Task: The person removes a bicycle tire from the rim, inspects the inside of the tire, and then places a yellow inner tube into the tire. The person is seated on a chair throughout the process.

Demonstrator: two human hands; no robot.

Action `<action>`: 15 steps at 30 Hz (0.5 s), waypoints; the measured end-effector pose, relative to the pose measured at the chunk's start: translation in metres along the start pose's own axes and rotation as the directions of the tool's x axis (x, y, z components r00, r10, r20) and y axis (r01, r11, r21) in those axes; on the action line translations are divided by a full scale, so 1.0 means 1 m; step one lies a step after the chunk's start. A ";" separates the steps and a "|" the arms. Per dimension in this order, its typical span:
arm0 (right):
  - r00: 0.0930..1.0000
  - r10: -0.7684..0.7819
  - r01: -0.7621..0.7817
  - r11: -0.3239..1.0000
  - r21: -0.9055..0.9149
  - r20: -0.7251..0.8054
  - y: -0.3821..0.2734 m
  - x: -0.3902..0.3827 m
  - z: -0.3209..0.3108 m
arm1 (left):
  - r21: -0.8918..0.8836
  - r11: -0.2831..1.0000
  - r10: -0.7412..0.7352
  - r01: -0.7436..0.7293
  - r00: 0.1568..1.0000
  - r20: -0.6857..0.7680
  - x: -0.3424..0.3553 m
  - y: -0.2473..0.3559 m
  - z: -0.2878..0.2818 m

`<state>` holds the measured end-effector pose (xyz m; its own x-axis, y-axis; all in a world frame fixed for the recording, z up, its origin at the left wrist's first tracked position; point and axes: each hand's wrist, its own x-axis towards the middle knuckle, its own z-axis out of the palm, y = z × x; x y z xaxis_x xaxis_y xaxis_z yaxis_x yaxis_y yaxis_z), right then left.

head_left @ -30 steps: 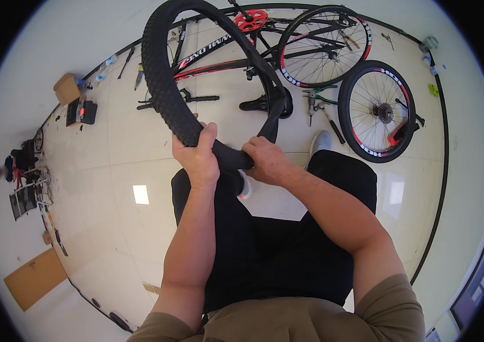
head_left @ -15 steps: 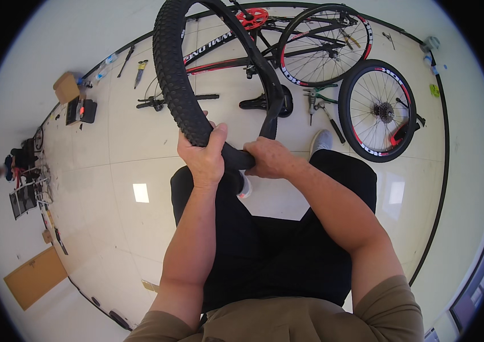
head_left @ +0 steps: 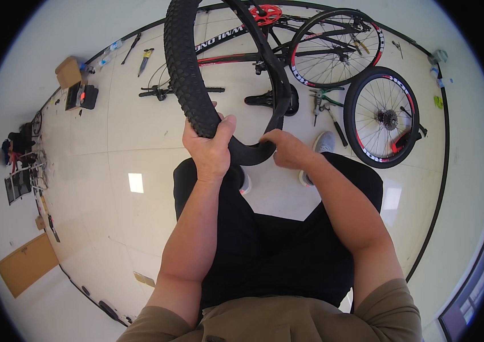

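A black bicycle tyre [head_left: 186,74] with a knobbly tread stands upright in front of me, off any wheel. My left hand [head_left: 210,149] grips its lower left, with the thumb over the inner side. At the lower right, the fingers of my right hand [head_left: 292,149] are closed on the tyre's edge. That right-hand stretch looks smooth and bent out of round; I cannot tell whether an inner tube sits in it. The tyre's top runs out of view.
Beyond the tyre a black and red bicycle frame [head_left: 233,58] lies on the floor, with a wheel [head_left: 294,54] at its right. Nearby are a saddle [head_left: 260,101], pliers [head_left: 317,102], a second wheel with a cassette [head_left: 351,117] and an opened toolbox [head_left: 86,97].
My right hand has slid right and up along the tyre's lower edge. The tyre and my left hand have shifted slightly right in the picture. The left hand keeps its grip.
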<state>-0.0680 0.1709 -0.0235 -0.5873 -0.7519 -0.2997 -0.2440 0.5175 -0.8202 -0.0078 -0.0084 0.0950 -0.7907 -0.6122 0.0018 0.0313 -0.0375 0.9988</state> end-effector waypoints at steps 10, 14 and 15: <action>0.978 -0.170 0.142 0.968 -0.208 -0.122 -0.035 -0.031 0.016 | 0.014 0.996 -0.082 0.083 0.994 -0.076 -0.002 0.037 -0.001; 0.989 -0.137 0.119 0.952 -0.282 -0.046 -0.052 -0.066 0.015 | 0.025 0.986 -0.161 0.162 0.986 -0.039 -0.013 0.054 0.010; 0.995 -0.095 0.085 0.954 -0.286 -0.021 -0.060 -0.074 0.017 | 0.029 0.979 -0.202 0.203 0.979 -0.032 -0.019 0.058 0.010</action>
<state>0.0032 0.1885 0.0402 -0.5777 -0.7889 -0.2096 -0.5038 0.5467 -0.6689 0.0030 0.0094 0.1531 -0.7607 -0.6169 -0.2019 -0.1480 -0.1380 0.9793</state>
